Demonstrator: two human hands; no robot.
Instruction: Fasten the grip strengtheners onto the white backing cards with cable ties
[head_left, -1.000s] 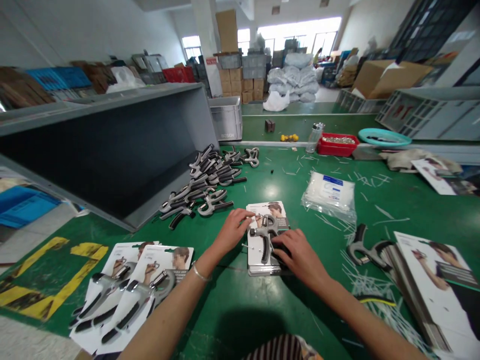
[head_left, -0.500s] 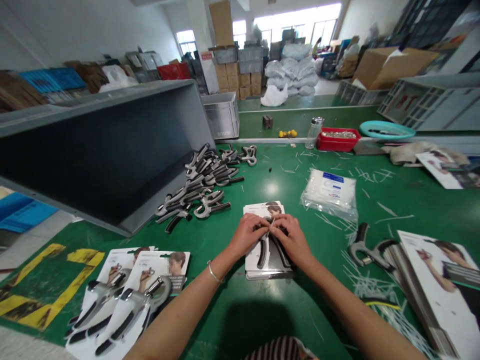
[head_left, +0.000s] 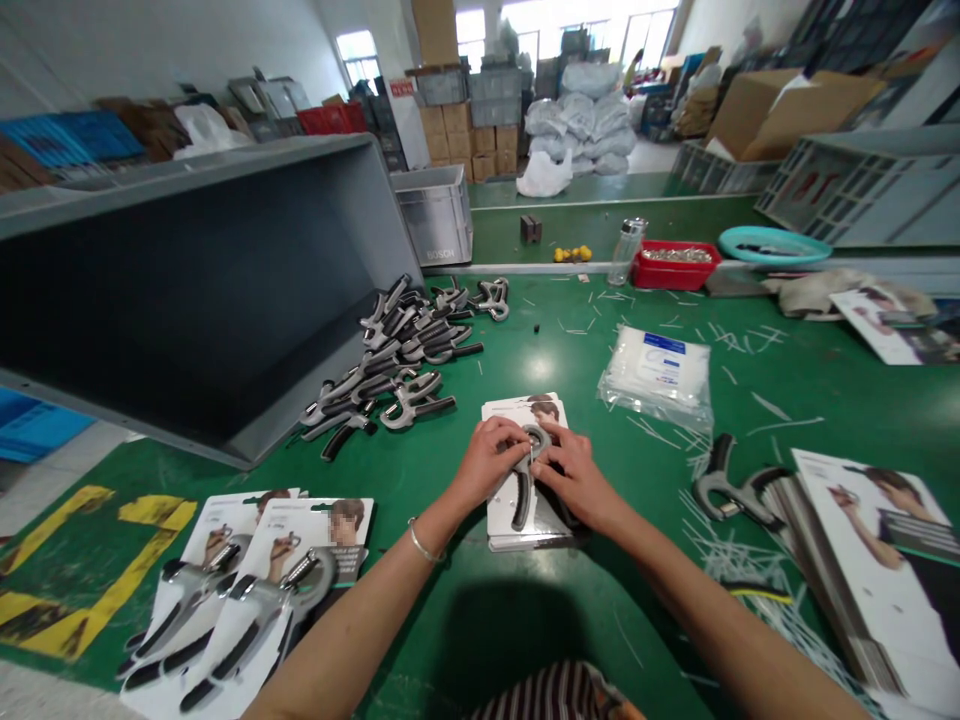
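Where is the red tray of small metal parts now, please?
Upper right in the head view, the red tray sits between a clear bottle and a teal dish.

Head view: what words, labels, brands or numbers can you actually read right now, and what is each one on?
"BOSCH" on the side of the grey plastic crate.
Too small to read: the print on the hand gripper cards.
Too small to read: the blue-topped label on the white plastic bag.
Too small to read: the red sign on the pillar.

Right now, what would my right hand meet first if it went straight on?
Most likely the grey head of the hand grip: your right hand points up and to the left, and its fingertips look already at it, though depth is unclear.
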